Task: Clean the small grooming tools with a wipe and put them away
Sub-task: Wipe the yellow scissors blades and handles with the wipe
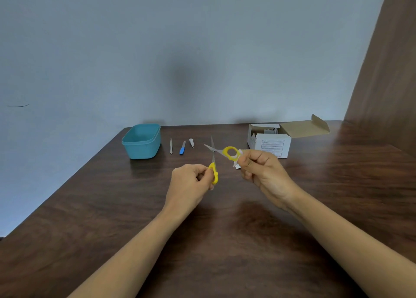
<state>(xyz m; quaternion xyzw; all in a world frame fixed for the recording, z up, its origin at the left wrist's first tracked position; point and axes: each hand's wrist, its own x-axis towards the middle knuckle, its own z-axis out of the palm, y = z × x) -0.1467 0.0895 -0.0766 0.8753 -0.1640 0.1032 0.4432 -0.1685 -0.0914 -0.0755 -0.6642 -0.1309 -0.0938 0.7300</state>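
**Scissors held open in both hands, wipe at right handle**

Observation, head view. The person holds a pair of yellow-handled scissors [213, 150] above the dark wooden table [225, 230], in mid-air, near the table's middle and in front of the row of other tools. The blades are spread wide and cross at the pivot; one tip points away from the person, the other points left.

Left hand [189, 180]: fingers curled, pinching the nearer yellow handle loop, which shows edge-on between thumb and fingers.

Right hand [263, 171]: fingers curled, gripping the farther yellow handle loop together with a small white wipe [237, 161]. The wipe lies against the loop's right side and a bit of it hangs below the fingers. How much of the wipe is folded inside the hand cannot be told.

On the table, behind the hands, left to right:
- teal plastic container [141, 149], open-topped, no lid on it; its inside is not visible from this angle.
- metal tweezers [171, 146], lying flat.
- nail file [182, 148] with a blue handle, just beside the tweezers.
- small nail clipper [191, 142], just right of the file.
- white cardboard box [272, 147], flap open toward the right, packets showing inside; printed label on its front, too small to read.

The three tools lie apart from one another, between the container and the scissors.
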